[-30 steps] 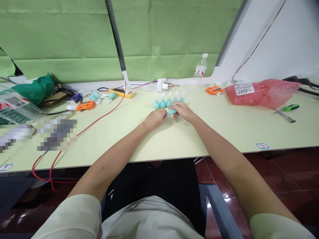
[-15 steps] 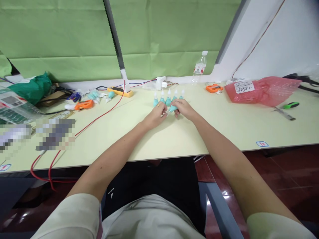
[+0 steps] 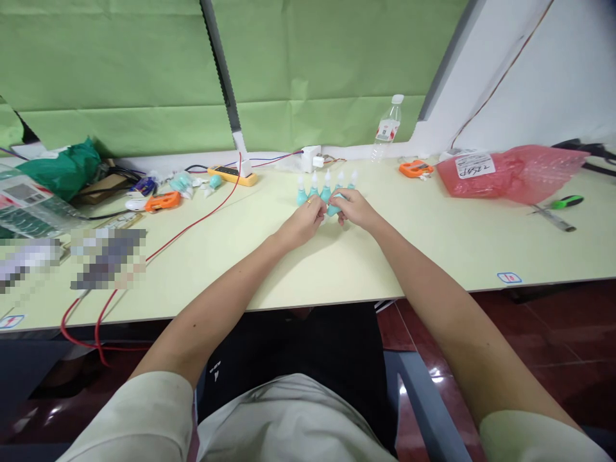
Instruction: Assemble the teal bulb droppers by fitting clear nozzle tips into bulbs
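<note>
A teal squeeze bulb (image 3: 335, 205) lies tilted in my right hand (image 3: 351, 206), whose fingers are wrapped round its body. My left hand (image 3: 309, 214) is closed in a pinch at the bulb's left end, where a whitish tip is mostly hidden by the fingers. Both hands meet just above the table. Right behind them stands a row of several similar teal bulbs (image 3: 301, 195), upright with clear pointed tips. The hands cover the lower parts of some of these.
Behind the row are a white plug adapter (image 3: 310, 158) and a clear bottle (image 3: 387, 127). To the right lie an orange tool (image 3: 416, 169), a red plastic bag (image 3: 510, 173) and a green-handled tool (image 3: 568, 202). A yellow multimeter (image 3: 245, 179) and red cable (image 3: 195, 224) lie left.
My left fingers have closed in on the bulb's tip and moved slightly right. My right hand keeps its hold on the bulb. The view has shifted slightly.
</note>
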The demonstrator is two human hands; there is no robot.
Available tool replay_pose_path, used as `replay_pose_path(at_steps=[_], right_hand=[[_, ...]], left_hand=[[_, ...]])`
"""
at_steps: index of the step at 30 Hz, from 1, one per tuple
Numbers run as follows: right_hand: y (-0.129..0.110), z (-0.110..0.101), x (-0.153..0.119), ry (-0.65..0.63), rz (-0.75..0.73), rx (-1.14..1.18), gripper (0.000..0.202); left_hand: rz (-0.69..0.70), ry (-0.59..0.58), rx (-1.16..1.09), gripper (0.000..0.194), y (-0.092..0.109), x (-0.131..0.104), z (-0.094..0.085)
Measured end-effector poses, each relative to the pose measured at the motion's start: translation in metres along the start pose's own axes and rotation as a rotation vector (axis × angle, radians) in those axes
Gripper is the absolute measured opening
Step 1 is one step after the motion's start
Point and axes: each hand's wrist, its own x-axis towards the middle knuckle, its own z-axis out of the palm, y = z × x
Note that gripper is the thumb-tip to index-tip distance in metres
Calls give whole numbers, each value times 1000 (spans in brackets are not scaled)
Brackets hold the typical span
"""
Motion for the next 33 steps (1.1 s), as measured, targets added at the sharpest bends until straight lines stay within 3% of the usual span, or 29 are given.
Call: replay_pose_path(at_steps=[8, 15, 26, 33], right_hand=[[-3, 5, -1, -10, 39, 111, 23], [-2, 1, -1, -14, 16, 31, 22], [-3, -4, -1, 0, -28, -106, 9], [-3, -4, -1, 10, 13, -123, 12]], left_hand=[[-17, -34, 61, 19, 6, -2, 2], [16, -33, 82, 23, 10, 0, 0], [221, 73, 117, 32, -3, 0, 10], [211, 206, 131, 33, -7, 4, 4]])
